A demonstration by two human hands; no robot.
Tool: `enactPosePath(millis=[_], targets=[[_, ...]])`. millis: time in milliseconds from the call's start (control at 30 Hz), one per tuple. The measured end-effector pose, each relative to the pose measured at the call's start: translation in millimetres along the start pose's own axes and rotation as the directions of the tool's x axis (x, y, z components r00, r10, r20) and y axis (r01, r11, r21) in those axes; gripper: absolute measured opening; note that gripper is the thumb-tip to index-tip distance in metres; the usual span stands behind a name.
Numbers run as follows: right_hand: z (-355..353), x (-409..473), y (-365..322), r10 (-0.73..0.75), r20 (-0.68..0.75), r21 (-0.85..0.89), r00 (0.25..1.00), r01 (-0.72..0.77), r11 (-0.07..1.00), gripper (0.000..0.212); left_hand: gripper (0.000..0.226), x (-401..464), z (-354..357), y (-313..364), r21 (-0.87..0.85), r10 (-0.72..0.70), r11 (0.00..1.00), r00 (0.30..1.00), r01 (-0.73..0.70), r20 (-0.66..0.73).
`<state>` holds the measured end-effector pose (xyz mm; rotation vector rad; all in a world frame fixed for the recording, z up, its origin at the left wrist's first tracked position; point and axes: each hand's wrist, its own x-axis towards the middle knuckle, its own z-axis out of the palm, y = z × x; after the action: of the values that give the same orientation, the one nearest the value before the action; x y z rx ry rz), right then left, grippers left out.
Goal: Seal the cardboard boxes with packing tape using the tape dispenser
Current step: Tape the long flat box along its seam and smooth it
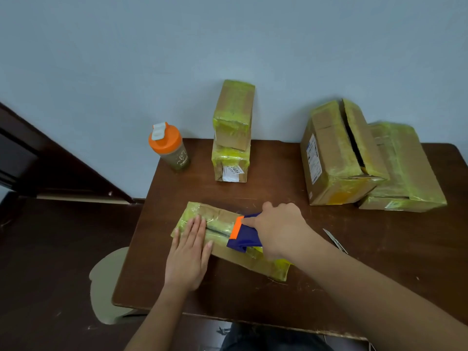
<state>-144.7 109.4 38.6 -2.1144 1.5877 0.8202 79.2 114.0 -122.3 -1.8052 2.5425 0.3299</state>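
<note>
While the left hand (188,252) lies flat with straight fingers on the near-left end of a flat cardboard box (222,239), the right hand (276,230) is wrapped around the handle of a blue and orange tape dispenser (243,233), gripping it. The dispenser's orange front edge sits on top of the box, near its middle, over the seam between the flaps. The box lies at an angle on the near-centre part of the brown wooden table (253,295) and carries yellow-green tape along its seam and around both ends. A yellow roll of tape is partly visible beneath the right hand; how much tape is on it cannot be told.

Further back, two small taped boxes (231,138) stand stacked, one on the other, against the pale wall (228,41); the lower one bears a white label. To the right, a larger box (336,158) rests tilted with its top flaps parted along a dark gap, leaning on a flat taped box (407,173) behind and beside it. A bottle with an orange lid (168,146) stands at the far-left corner of the table. A slim metal blade-like tool (334,239), partly hidden by the right forearm, lies on the table to the right. A pale stool seat (106,282) shows beside the table's left edge.
</note>
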Motion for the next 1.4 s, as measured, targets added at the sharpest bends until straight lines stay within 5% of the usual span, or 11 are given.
enactPosePath(millis=[300, 600, 1067, 1400], targets=[[0, 0, -2, 0.004, 0.011, -0.015, 1.000, -0.004, 1.000, 0.065, 0.066, -6, -1, 8, 0.000, 0.081, 0.997, 0.996, -0.081, 0.030], [1, 0, -5, 0.013, 0.001, -0.032, 1.000, -0.012, 0.999, 0.065, 0.069, -7, 0, 15, -0.029, 0.010, 1.000, 1.000, -0.010, 0.015], [3, 6, -10, 0.029, -0.007, -0.063, 1.000, -0.029, 0.998, 0.070, 0.053, -4, 2, 8, 0.023, 0.229, 0.973, 0.970, -0.232, 0.079], [0, 17, -15, 0.021, -0.113, 0.144, 0.993, -0.005, 0.990, 0.083, 0.055, 25, -14, -11, -0.112, 0.174, 0.980, 0.983, -0.167, 0.053]])
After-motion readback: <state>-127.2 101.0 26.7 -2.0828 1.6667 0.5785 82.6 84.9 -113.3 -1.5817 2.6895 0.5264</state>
